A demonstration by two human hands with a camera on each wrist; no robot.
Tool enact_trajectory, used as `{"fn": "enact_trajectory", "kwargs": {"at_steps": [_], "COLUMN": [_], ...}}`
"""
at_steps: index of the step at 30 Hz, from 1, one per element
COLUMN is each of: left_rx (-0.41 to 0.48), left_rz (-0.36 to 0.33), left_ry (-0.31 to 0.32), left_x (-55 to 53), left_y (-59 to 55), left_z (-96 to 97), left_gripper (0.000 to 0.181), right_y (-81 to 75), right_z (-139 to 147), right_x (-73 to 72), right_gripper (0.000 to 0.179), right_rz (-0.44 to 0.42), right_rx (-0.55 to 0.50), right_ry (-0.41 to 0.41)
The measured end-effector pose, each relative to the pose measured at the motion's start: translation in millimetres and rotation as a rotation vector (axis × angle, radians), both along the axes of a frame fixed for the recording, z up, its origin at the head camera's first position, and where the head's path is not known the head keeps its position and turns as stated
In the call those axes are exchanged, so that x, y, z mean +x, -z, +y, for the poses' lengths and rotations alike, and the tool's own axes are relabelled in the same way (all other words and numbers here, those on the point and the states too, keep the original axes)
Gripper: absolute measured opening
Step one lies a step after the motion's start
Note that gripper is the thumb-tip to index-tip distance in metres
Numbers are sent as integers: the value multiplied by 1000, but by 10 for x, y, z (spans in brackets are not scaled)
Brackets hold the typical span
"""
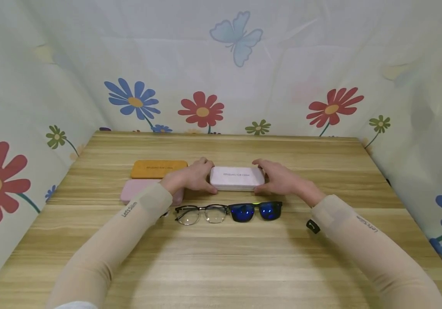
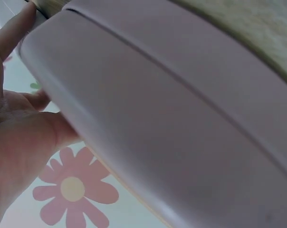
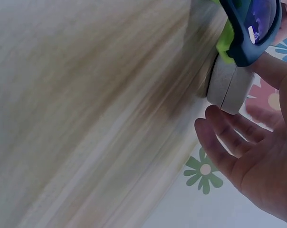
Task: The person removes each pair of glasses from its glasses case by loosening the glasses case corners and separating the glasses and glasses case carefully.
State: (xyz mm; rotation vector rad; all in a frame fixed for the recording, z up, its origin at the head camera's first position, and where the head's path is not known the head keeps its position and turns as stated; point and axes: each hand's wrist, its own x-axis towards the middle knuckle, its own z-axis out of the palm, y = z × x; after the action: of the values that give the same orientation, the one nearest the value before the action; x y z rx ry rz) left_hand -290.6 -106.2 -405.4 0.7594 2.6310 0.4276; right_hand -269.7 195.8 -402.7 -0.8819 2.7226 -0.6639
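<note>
A white glasses case (image 1: 237, 178) with small lettering on its lid lies closed on the table. At its left end my left hand (image 1: 195, 176) grips it, thumb at the near corner and fingers at the far one. My right hand (image 1: 280, 178) holds the right end in the same way. In the right wrist view, some fingers of the right hand (image 3: 257, 156) hang beside the case end (image 3: 229, 90). Just in front lie clear-lens eyeglasses (image 1: 201, 214) and sunglasses (image 1: 255, 211) with blue lenses, side by side.
An orange glasses case (image 1: 159, 168) lies at the left, behind a pink glasses case (image 1: 132, 189) that my left forearm partly covers. The pink case (image 2: 134, 104) fills much of the left wrist view. A small black object (image 1: 313, 226) sits beside my right sleeve. Flowered cloth hangs behind the table.
</note>
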Motion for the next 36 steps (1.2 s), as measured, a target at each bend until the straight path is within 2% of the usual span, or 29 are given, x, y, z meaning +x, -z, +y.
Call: {"fn": "enact_trajectory", "kwargs": {"at_steps": [5, 12, 27, 36], "left_rx": [-5, -8, -2, -9], "left_rz": [4, 11, 13, 13], "left_ry": [6, 12, 10, 5], "left_x": [0, 10, 25, 33], "left_y": [13, 26, 27, 17], "left_z": [18, 14, 17, 20], "left_gripper": [85, 85, 86, 86], "right_y": [0, -1, 5, -2], "right_z": [7, 0, -60, -64], "right_x": [-1, 8, -9, -2], "right_gripper": [68, 60, 58, 56], "right_rz": [18, 20, 64, 104], "right_rx": [4, 5, 20, 40], "right_ry": [-17, -1, 7, -38]}}
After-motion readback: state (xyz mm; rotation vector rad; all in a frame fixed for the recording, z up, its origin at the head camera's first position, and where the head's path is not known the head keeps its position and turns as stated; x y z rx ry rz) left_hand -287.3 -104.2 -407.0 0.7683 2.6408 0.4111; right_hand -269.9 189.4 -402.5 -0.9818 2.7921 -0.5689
